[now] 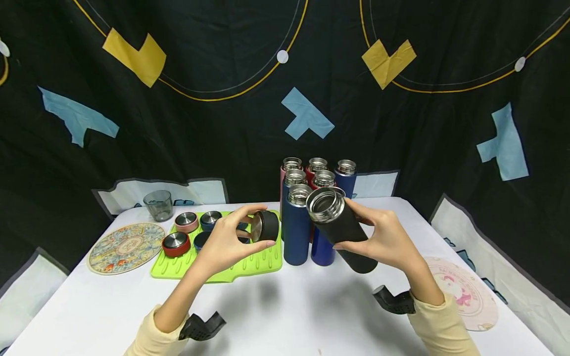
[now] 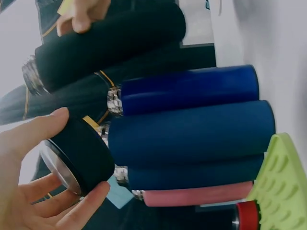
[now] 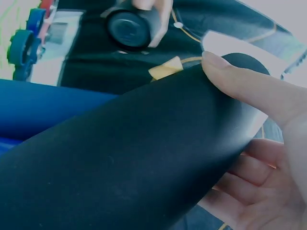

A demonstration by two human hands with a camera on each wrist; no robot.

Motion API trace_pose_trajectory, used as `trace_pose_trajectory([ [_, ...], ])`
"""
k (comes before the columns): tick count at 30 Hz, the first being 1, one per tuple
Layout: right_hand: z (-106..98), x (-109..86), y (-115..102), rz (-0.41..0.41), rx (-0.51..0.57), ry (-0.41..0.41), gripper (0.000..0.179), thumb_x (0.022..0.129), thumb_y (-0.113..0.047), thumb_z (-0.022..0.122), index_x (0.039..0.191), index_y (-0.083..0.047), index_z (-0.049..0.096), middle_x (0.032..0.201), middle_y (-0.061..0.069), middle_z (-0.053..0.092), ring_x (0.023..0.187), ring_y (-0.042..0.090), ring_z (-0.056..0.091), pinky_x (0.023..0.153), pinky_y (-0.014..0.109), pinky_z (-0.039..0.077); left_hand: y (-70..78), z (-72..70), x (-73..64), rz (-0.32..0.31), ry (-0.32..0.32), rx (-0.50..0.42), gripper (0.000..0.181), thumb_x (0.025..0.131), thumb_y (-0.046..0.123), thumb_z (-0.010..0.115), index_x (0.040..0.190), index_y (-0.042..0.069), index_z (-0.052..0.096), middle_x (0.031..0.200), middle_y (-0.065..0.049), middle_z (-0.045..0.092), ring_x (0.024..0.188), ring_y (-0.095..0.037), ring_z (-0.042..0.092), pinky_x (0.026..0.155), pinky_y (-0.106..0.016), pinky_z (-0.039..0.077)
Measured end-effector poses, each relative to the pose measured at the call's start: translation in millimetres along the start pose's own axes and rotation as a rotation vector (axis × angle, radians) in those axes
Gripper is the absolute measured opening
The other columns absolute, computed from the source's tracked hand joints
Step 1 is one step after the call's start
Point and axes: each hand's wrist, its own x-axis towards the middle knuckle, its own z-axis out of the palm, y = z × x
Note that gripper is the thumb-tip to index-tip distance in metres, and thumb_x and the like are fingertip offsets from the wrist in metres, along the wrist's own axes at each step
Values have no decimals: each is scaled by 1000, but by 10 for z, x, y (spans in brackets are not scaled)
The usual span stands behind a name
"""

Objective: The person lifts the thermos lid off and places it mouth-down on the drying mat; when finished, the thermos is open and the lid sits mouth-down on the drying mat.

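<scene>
In the head view my left hand (image 1: 230, 241) holds a black bottle lid (image 1: 265, 226) between thumb and fingers, raised over the green mat. The lid's metal-lined side faces left, toward the palm. My right hand (image 1: 386, 236) grips a black thermos bottle (image 1: 349, 232), tilted with its bare metal mouth (image 1: 325, 204) up and to the left. A gap separates lid and bottle. In the left wrist view fingers and thumb (image 2: 45, 125) curve round the lid (image 2: 81, 155). The right wrist view has the thumb (image 3: 230, 79) lying along the bottle's side (image 3: 120, 148).
Lidless blue (image 1: 297, 232), red and pink bottles stand grouped behind the hands. Several lids, including a red lid (image 1: 175, 244) and pink lid (image 1: 186, 222), sit on the green mat (image 1: 262, 262). A glass (image 1: 159, 205), patterned round mat (image 1: 126, 247) and pink round mat (image 1: 472, 296) lie outward.
</scene>
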Motion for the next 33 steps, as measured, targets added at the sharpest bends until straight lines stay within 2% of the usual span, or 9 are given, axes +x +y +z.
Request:
trace_pose_trajectory([
  [3, -88, -5, 34, 20, 26, 43, 84, 59, -14, 93, 134, -2, 56, 117, 10, 67, 95, 19, 68, 81, 25, 54, -71, 20, 3, -17, -2, 21, 67, 72, 32, 86, 129, 17, 54, 117, -1, 64, 92, -17, 62, 73, -31, 58],
  [7, -206, -33, 93, 54, 0, 123, 80, 58, -11, 94, 130, -2, 59, 111, 8, 69, 91, 10, 67, 79, 19, 53, -177, 49, 27, -44, -13, 31, 66, 72, 31, 86, 128, 16, 55, 117, -2, 63, 96, -19, 61, 74, -33, 58],
  [12, -301, -67, 213, 156, -38, 211, 77, 58, -7, 93, 128, -3, 61, 111, 9, 69, 93, -1, 64, 80, 14, 51, -343, 105, 100, -75, -43, 52, 65, 74, 32, 85, 130, 14, 57, 119, -5, 62, 102, -22, 58, 77, -35, 58],
  [15, -313, -74, 298, 221, -47, 232, 77, 60, -9, 92, 129, -4, 60, 112, 11, 68, 95, 6, 66, 81, 12, 49, -437, 145, 167, -70, -67, 72, 66, 74, 30, 85, 132, 12, 57, 123, -7, 61, 102, -24, 59, 77, -37, 58],
  [19, -289, -90, 406, 288, -34, 258, 76, 63, -11, 91, 131, -3, 58, 115, 14, 67, 99, 26, 67, 82, 11, 48, -569, 204, 267, -24, -98, 144, 67, 72, 24, 86, 130, 6, 58, 124, -11, 61, 103, -25, 60, 79, -38, 57],
  [22, -250, -101, 480, 316, -32, 293, 75, 64, -12, 91, 131, -4, 58, 114, 15, 67, 101, 30, 66, 82, 10, 48, -684, 258, 334, 20, -128, 212, 66, 71, 21, 87, 127, 4, 60, 122, -13, 62, 104, -26, 60, 81, -39, 54],
  [28, -134, -103, 594, 319, -30, 372, 74, 64, -12, 91, 130, -5, 59, 111, 12, 69, 99, 26, 67, 80, 10, 48, -911, 397, 404, 44, -197, 266, 65, 68, 16, 89, 124, 1, 60, 118, -13, 64, 104, -27, 62, 85, -41, 52],
  [33, -22, -113, 683, 350, -16, 409, 74, 64, -15, 91, 130, -8, 59, 108, 11, 70, 95, 7, 65, 79, 10, 49, -1032, 490, 424, 15, -240, 264, 66, 65, 16, 90, 123, 0, 61, 115, -13, 65, 102, -27, 63, 85, -42, 52],
])
